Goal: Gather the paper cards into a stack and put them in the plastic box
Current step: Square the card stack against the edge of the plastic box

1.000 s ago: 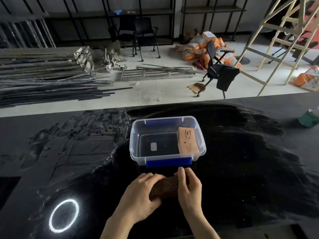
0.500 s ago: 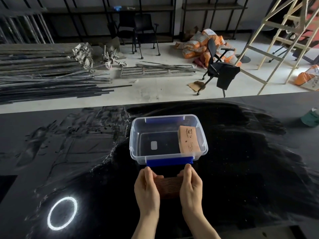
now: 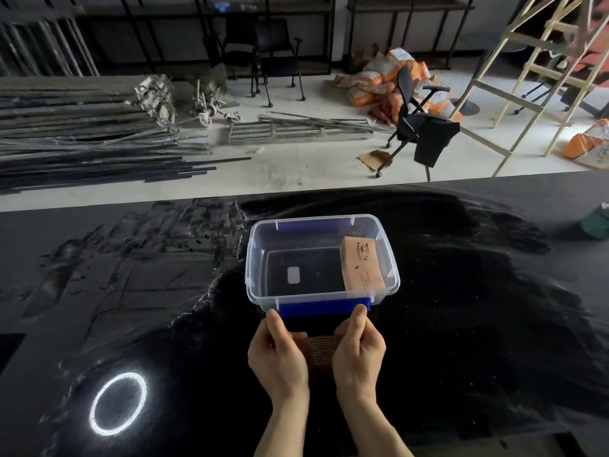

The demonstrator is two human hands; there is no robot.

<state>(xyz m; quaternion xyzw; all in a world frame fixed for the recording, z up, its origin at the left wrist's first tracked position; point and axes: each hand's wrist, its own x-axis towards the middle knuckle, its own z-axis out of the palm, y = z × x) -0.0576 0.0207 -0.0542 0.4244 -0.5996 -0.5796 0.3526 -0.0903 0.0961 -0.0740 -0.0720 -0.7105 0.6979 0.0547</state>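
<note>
A brown stack of paper cards (image 3: 320,352) stands on edge between my two hands, just in front of the clear plastic box (image 3: 255,285). My left hand (image 3: 280,357) presses on its left end and my right hand (image 3: 357,352) on its right end. Both thumbs reach up to the box's blue front clip (image 3: 318,307). Another stack of tan printed cards (image 3: 361,263) leans against the right wall inside the box. The lower part of the held stack is hidden by my hands.
The box sits on a black table (image 3: 461,324) with a bright ring of reflected light (image 3: 118,404) at the near left. A green object (image 3: 596,222) lies at the table's far right edge. Beyond the table are metal bars, chairs and a wooden ladder on the floor.
My hands moved from lying over the stack to gripping it at both ends, squared it up on edge, and shifted it forward close to the box's front clip.
</note>
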